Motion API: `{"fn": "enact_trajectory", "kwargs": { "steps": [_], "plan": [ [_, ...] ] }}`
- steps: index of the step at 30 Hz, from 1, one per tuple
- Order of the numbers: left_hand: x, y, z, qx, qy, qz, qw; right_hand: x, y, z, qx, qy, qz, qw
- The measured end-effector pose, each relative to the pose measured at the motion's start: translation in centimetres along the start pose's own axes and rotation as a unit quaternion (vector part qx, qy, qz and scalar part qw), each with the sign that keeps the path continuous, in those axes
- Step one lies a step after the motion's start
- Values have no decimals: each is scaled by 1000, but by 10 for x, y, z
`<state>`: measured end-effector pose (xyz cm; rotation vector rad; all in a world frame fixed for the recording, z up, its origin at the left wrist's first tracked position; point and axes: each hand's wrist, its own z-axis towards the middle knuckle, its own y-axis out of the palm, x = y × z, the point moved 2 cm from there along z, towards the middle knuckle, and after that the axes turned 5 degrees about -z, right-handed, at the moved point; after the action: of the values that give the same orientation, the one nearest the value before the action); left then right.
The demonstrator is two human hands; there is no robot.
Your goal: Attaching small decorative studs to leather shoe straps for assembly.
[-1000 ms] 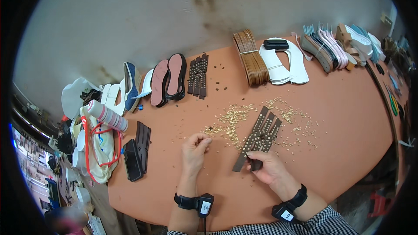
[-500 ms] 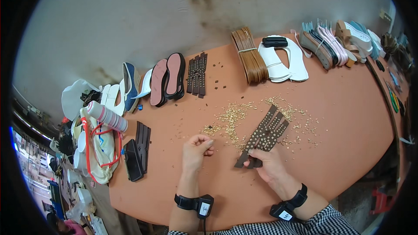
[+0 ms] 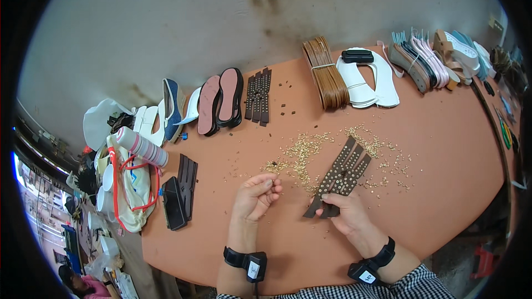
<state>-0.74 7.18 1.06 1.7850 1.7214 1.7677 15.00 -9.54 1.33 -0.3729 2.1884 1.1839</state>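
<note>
My right hand (image 3: pixel 344 209) grips the lower end of a dark brown strappy shoe upper (image 3: pixel 346 174), thumb on top. Gold studs run in rows along its slit strips, which fan out away from me. To its left, my left hand (image 3: pixel 256 195) hovers over the table with thumb and forefinger pinched and the other fingers curled; whatever is in the pinch, if anything, is too small to make out. Loose gold studs (image 3: pixel 302 152) lie scattered just beyond both hands. A similar studded upper (image 3: pixel 258 97) lies flat farther back.
Plain dark strap pieces (image 3: pixel 187 180) and a black phone-like object (image 3: pixel 173 204) lie at left, beside a striped cup (image 3: pixel 142 146) and a cloth bag (image 3: pixel 130 205). Pink-topped soles (image 3: pixel 228 97), a brown strip bundle (image 3: pixel 326 75), white cutouts (image 3: pixel 382 86) and shoes (image 3: pixel 410 66) line the back.
The view has shifted slightly, moving the whole scene a little rightward. My left hand has turned a bit, its fingers still curled. My right hand keeps its hold on the upper.
</note>
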Motion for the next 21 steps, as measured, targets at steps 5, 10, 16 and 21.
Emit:
{"fn": "enact_trajectory", "kwargs": {
  "steps": [5,10,16,21],
  "plan": [
    [-3,-1,1,24,-6,11,1000,-2,1,-1,6,12,4,1000],
    [-2,4,2,32,-6,29,999,-1,2,0,7,10,9,1000],
    [1,12,0,11,2,18,1000,-1,0,-1,12,9,16,1000],
    [1,17,-3,-6,80,154,985,1,-4,2,13,9,16,1000]
  ]
}}
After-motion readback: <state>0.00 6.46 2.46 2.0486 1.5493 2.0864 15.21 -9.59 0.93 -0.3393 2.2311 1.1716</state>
